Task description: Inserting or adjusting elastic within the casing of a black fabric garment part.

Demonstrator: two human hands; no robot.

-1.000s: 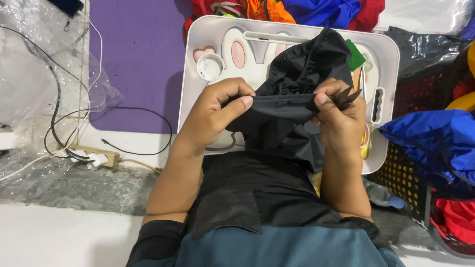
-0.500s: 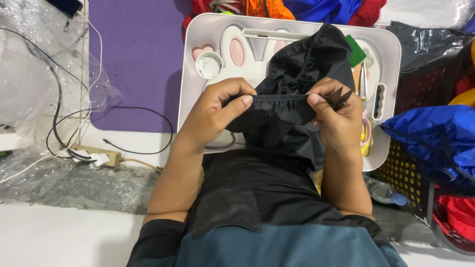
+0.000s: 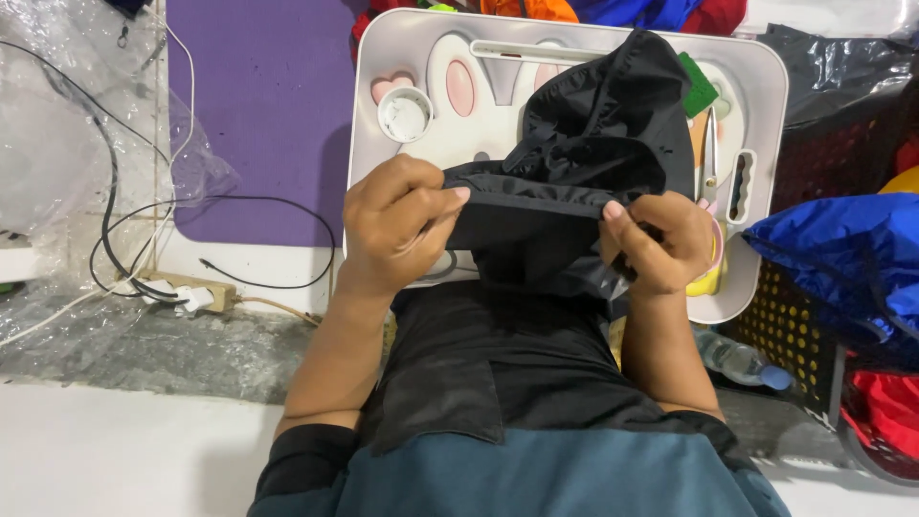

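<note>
A black fabric piece (image 3: pixel 593 144) with a gathered edge is stretched between both hands above a white lap tray (image 3: pixel 766 86). My left hand (image 3: pixel 397 225) pinches the left end of its hem between thumb and fingers. My right hand (image 3: pixel 661 239) grips the right end, fingers curled into the cloth. The rest of the fabric bunches up over the tray's middle and hangs down toward my lap.
On the tray lie a small round white lid (image 3: pixel 405 113), scissors (image 3: pixel 710 153), a green piece (image 3: pixel 699 84) and a yellow object (image 3: pixel 708 273). A purple mat (image 3: pixel 258 105), black cables (image 3: pixel 124 249) and a power strip (image 3: pixel 182 292) lie left. Blue cloth (image 3: pixel 842 258) tops a black basket right.
Both hands have shifted along the hem and pulled it taut. The right hand has dropped lower, and its fingers now curl over the cloth.
</note>
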